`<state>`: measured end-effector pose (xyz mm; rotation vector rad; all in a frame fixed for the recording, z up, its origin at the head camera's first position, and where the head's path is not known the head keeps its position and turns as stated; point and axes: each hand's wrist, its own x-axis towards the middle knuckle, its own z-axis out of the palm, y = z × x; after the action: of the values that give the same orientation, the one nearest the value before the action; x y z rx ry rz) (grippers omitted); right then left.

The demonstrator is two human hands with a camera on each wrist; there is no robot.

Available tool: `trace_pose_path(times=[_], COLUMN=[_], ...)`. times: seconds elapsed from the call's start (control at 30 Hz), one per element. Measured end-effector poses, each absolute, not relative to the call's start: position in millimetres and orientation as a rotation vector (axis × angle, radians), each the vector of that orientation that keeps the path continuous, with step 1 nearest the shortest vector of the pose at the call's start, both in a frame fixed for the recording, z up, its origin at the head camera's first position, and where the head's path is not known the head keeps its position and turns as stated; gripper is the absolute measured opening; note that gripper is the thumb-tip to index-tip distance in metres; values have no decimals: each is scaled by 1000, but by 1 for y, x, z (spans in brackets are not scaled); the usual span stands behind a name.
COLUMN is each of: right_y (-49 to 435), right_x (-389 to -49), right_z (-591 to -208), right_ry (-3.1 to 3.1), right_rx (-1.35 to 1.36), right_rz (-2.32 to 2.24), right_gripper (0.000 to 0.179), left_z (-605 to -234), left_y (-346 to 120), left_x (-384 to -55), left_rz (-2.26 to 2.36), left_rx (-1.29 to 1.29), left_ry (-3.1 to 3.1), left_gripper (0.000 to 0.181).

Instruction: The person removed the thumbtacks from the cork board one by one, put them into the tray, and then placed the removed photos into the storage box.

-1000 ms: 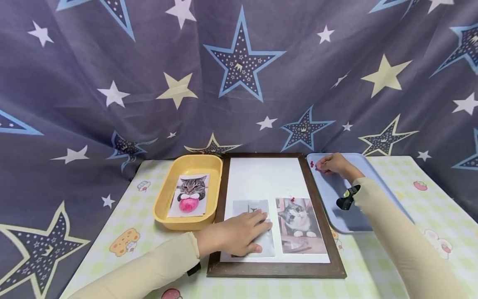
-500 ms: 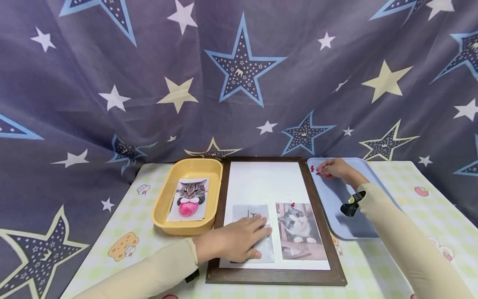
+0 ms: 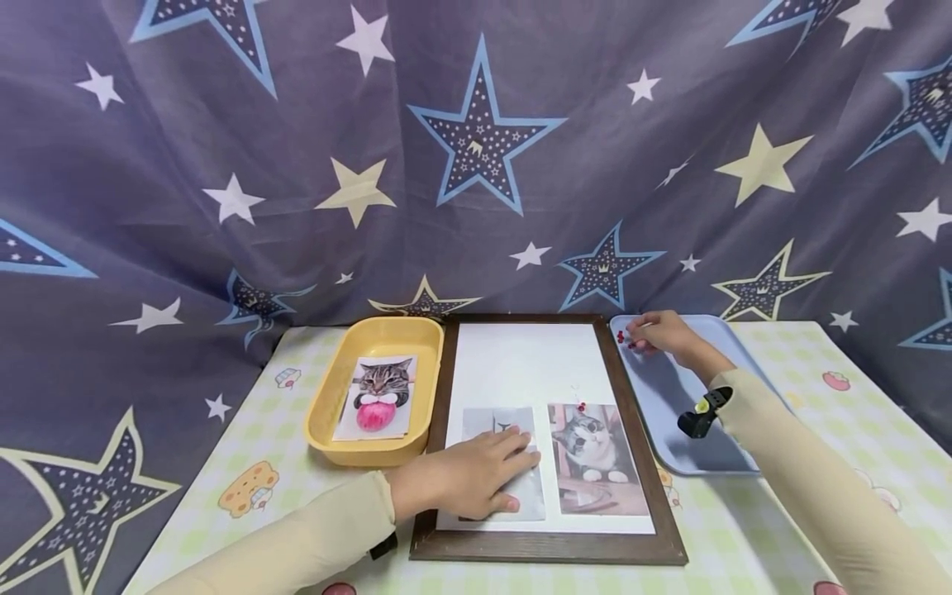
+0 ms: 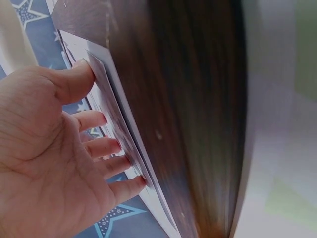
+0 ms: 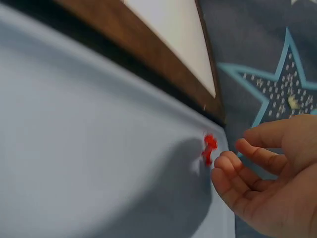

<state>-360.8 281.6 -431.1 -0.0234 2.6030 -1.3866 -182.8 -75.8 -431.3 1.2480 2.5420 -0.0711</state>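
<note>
Head view: the left hand [image 3: 476,475] lies wide, fingers spread, on a grey photo [image 3: 530,494] at the near left of the white board [image 3: 524,364]. This photo's long axis runs near to far, in line with the long sides of the dark wooden frame [image 3: 550,545]; the hand hides most of its picture, so which way it faces up cannot be told. Just to its right, the kitten photo [image 3: 595,463] lies roughly parallel, the kitten's head toward the far side and its paws nearer; a red pin [image 3: 582,406] sits at its far edge. The right hand [image 3: 662,332], fingers bent, is at the far left of the blue tray [image 3: 680,438], just right of a few red pins [image 3: 621,337]. At left, a yellow basin [image 3: 364,452] holds a tabby photo [image 3: 379,380], its head end far and leaning slightly right.

Left wrist view: the thumb and fingertips rest apart on the grey photo, which lies along the frame's near side.

Right wrist view: the right hand's fingers are curled loosely, with a narrow gap, close to the red pins; whether they pinch one cannot be told. The pins' pointing is too blurred to read.
</note>
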Motion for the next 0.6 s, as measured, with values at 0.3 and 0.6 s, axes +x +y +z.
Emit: trace_pose_path(times=[0.3,0.6], right_y=[242,188], right_x=[-344,-321], right_z=[-410,-398], right_ry=[2517,2356], right_rx=[-176,-425], right_rz=[-1446,-1344], right_gripper=[40,37], left_z=[-432,-431], left_y=[-77,-76], left_x=[-185,-185], left_rz=[-75,-85], left_rx=[1248,1254], left_ry=[2543,2540], left_gripper=[67,67])
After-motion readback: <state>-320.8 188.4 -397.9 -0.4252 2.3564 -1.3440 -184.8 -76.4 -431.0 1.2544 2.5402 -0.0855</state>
